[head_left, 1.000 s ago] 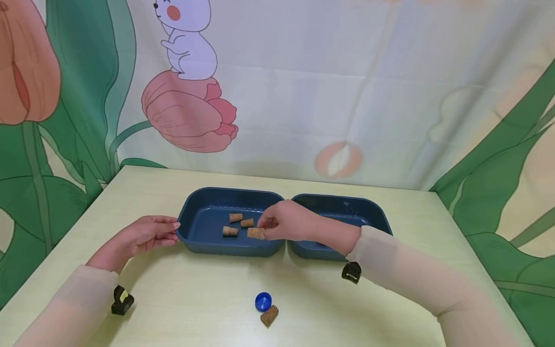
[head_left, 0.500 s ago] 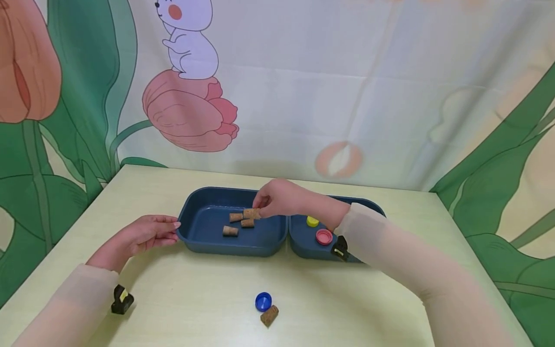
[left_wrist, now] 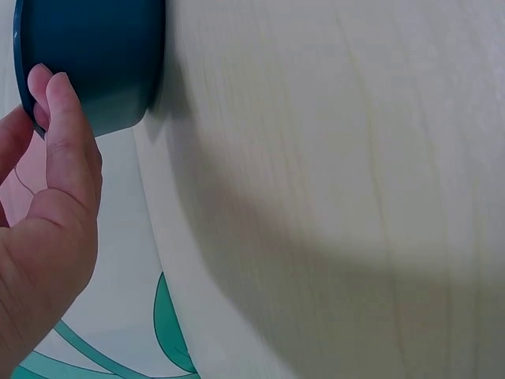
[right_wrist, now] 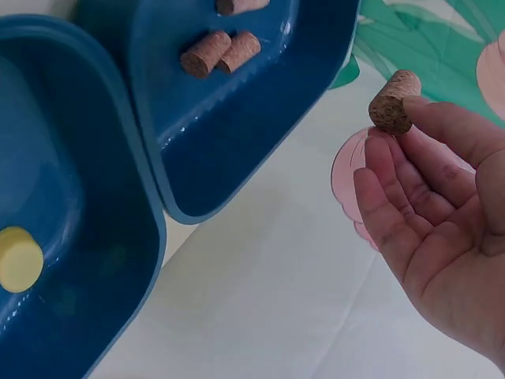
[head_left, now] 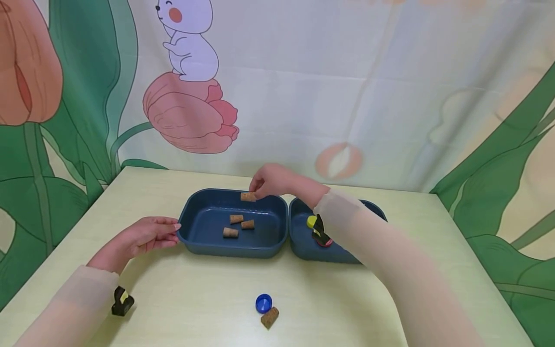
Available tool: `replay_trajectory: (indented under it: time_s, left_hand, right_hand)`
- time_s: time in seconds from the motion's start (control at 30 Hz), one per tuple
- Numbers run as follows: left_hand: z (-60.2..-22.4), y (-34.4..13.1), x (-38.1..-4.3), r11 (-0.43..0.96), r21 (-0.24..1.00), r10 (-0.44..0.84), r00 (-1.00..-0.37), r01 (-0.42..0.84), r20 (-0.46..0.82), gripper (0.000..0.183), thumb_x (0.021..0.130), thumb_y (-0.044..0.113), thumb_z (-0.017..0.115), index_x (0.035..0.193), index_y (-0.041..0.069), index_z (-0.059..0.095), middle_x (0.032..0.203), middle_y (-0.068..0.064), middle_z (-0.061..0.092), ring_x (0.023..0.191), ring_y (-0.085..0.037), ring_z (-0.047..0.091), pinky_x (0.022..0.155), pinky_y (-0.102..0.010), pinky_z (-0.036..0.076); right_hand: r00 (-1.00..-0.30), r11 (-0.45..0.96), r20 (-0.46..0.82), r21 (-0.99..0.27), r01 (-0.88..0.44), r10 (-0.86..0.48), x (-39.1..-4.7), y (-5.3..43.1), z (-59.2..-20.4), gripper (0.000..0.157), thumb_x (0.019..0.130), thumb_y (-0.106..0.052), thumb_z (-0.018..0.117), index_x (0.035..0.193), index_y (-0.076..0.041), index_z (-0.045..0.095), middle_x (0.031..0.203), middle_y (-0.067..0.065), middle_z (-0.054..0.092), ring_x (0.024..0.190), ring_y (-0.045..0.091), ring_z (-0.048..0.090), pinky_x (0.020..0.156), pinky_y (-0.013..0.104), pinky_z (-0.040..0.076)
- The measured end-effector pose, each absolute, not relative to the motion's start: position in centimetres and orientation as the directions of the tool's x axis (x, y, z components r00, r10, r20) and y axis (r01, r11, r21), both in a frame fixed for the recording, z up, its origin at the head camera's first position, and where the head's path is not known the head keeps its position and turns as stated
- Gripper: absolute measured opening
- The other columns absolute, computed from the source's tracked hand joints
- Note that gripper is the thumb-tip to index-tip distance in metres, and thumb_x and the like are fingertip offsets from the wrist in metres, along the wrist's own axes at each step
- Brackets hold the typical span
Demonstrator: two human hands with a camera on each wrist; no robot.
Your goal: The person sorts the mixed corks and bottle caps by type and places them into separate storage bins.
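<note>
At the left end of the left blue tray (head_left: 234, 251), my left hand (head_left: 149, 235) pinches the rim between thumb and fingers; the left wrist view has this hand (left_wrist: 59, 181) at the tray's edge. My right hand (head_left: 273, 180) holds a cork (head_left: 248, 196) by thumb and fingertips, raised over the back rim of that tray. Up close in the right wrist view, the pinched cork (right_wrist: 394, 103) sticks out past the fingertips. Below it, three more corks lie on the tray floor, one of them a cork (head_left: 231, 233) nearest the front.
A second blue tray (head_left: 321, 255) stands right beside the first, partly hidden by the right forearm. It holds a yellow cap (head_left: 311, 221) and a red cap (head_left: 324, 242). On the table in front lie a blue cap (head_left: 263, 303) and a cork (head_left: 270, 317), close together.
My right hand has lifted the cork up and back, from low in the left tray to over its back rim. The left hand stays at the rim.
</note>
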State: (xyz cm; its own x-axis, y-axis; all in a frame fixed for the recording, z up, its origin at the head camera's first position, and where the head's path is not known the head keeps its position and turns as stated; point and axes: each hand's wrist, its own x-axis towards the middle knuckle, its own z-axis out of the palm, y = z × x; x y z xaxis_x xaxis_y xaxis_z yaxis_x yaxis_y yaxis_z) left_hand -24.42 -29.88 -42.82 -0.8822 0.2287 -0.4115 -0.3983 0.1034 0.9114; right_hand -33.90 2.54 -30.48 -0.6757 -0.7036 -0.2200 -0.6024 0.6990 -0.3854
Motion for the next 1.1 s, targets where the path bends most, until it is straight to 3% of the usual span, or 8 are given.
replay_trajectory:
  time_s: [0.27,0.47,0.6,0.8,0.97,1.1]
  left_hand:
    - [-42.8,-29.8,-24.4,0.105,0.912,0.225,-0.883,-0.397,-0.411,0.015,0.105,0.014,0.057,0.116,0.004,0.057,0.080,0.004,0.073,0.074,-0.006,0.071,0.075,-0.020,0.064]
    - [-42.9,-29.8,-24.4,0.100,0.912,0.226,-0.884,-0.398,-0.410,0.012,0.105,0.014,0.057,0.114,0.006,0.059,0.080,0.004,0.073,0.074,-0.007,0.071,0.076,-0.021,0.064]
    - [-42.9,-29.9,-24.4,0.105,0.913,0.226,-0.885,-0.395,-0.408,0.013,0.105,0.014,0.057,0.115,0.005,0.058,0.081,0.004,0.073,0.074,-0.007,0.072,0.076,-0.021,0.064]
    - [-42.8,-29.9,-24.3,0.099,0.914,0.224,-0.886,-0.394,-0.407,0.010,0.105,0.014,0.057,0.112,0.007,0.060,0.081,0.004,0.073,0.074,-0.007,0.071,0.076,-0.021,0.064]
    - [-42.8,-29.8,-24.2,0.098,0.916,0.223,-0.888,-0.390,-0.402,0.009,0.105,0.014,0.057,0.111,0.008,0.060,0.080,0.004,0.073,0.074,-0.007,0.072,0.075,-0.021,0.064]
    - [-42.8,-29.9,-24.3,0.102,0.915,0.222,-0.888,-0.389,-0.402,0.011,0.105,0.014,0.057,0.113,0.007,0.059,0.081,0.004,0.073,0.074,-0.007,0.071,0.075,-0.020,0.064]
  right_hand:
    - [-0.730,0.759,-0.256,-0.386,-0.524,-0.634,-35.0,1.5,-30.6,0.026,0.098,-0.013,0.064,0.121,-0.005,0.074,0.116,0.012,0.076,0.083,0.013,0.062,0.080,0.025,0.056]
    - [-0.744,0.784,-0.276,-0.356,-0.509,-0.609,-35.6,1.1,-31.3,0.024,0.098,-0.013,0.066,0.117,-0.005,0.076,0.099,0.009,0.076,0.074,0.008,0.058,0.071,0.020,0.051]
    - [-0.755,0.802,-0.297,-0.347,-0.486,-0.585,-36.1,0.7,-32.1,0.022,0.097,-0.015,0.067,0.115,-0.005,0.077,0.089,0.003,0.072,0.073,0.010,0.060,0.066,0.018,0.049]
    - [-0.772,0.829,-0.315,-0.311,-0.465,-0.552,-36.5,-0.1,-33.1,0.020,0.097,-0.016,0.069,0.112,-0.005,0.078,0.094,0.007,0.075,0.080,0.018,0.067,0.064,0.020,0.050]
    - [-0.781,0.845,-0.323,-0.231,-0.482,-0.534,-36.5,-0.8,-34.1,0.011,0.097,-0.013,0.068,0.093,-0.009,0.077,0.086,0.005,0.072,0.071,0.016,0.063,0.059,0.022,0.044]
    - [-0.787,0.866,-0.364,-0.162,-0.474,-0.499,-36.8,-1.6,-35.0,0.019,0.098,-0.011,0.065,0.080,-0.011,0.072,0.079,0.005,0.068,0.057,0.011,0.052,0.054,0.023,0.042]
